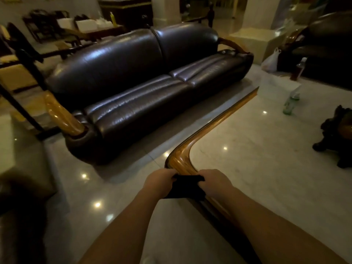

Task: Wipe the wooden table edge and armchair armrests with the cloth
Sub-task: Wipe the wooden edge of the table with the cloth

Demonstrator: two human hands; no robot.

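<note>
no brand, label or writing can be read anywhere in this dim room. at far left stand dark wooden chairs (28,54) with pale cushions, too blurred to count. next comes one dark leather sofa (144,80) with two back cushions and two seat cushions; its long axis runs from lower left to upper right. it has two glossy wooden armrests: the near armrest (62,119) at its left end and the far armrest (233,45) at its right end.

low in the middle, the left hand (159,182) and the right hand (214,182) are each closed around one end of a single black cloth (185,186), which is stretched between them. the cloth lies across the wooden table edge (181,159), just short of its rounded corner, with its long axis running left to right across the rim. from that corner the edge runs away toward the upper right and back toward the lower right, framing a pale marble tabletop (266,159).

on the tabletop farther right stands one clear green-tinted bottle (291,101), then one dark carved ornament (337,138) at the frame edge. beyond, a white plastic bag (270,60) sits on the floor beside a dark armchair (323,46).
</note>
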